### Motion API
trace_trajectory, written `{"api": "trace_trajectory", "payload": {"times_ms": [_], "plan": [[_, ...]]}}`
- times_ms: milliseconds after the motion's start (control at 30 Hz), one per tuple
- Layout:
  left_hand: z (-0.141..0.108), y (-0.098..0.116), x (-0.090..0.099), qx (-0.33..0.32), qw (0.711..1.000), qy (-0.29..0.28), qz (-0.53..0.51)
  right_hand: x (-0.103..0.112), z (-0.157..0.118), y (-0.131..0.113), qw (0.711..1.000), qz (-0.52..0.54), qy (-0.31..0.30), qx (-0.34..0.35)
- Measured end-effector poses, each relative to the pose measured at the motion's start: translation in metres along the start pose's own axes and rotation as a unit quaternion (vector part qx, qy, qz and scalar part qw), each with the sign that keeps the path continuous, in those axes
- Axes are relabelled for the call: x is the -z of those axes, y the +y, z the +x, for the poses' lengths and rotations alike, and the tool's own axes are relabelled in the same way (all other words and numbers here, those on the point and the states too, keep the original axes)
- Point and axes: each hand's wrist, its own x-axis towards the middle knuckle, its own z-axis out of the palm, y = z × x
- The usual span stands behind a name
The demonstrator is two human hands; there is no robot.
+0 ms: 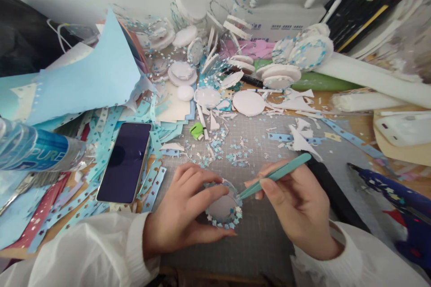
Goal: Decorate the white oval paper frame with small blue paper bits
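A small white disc (221, 206), edged with tiny blue and white paper flowers, lies low in the middle of the head view on a grey cutting mat (259, 244). My left hand (182, 210) is closed around it from the left, fingers over its top and thumb along its near edge. In my right hand (299, 204) is a pair of teal tweezers (284, 171), pinched between thumb and fingers. Their tips reach the disc's right rim; whether they grip a flower is too small to tell. Loose paper flowers (218, 143) are scattered beyond the disc.
A phone (125, 163), punched paper strips (81, 206) and a water bottle (40, 148) crowd the left. Finished-looking white discs (249, 102) pile up at the back. At right lie a blue glue gun (387, 188) and a black bar (333, 188); markers (367, 13) stand behind.
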Motion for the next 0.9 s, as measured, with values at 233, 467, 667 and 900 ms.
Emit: {"api": "trace_trajectory", "payload": {"times_ms": [233,467,667,900], "plan": [[0.001,0.000,0.000,-0.001,1.000,-0.004,0.003,-0.002,-0.001,0.000,1.000,0.011,-0.007,-0.016],[0.001,0.000,0.000,-0.003,1.000,-0.004,-0.003,-0.003,0.000,-0.002,1.000,0.007,0.002,-0.010],[0.001,0.001,0.001,0.004,1.000,-0.009,-0.018,-0.002,0.003,-0.002,0.999,0.027,0.014,-0.012],[0.002,0.003,0.004,0.023,0.998,-0.016,-0.051,0.011,0.014,0.003,0.978,0.142,0.148,-0.020]]}}
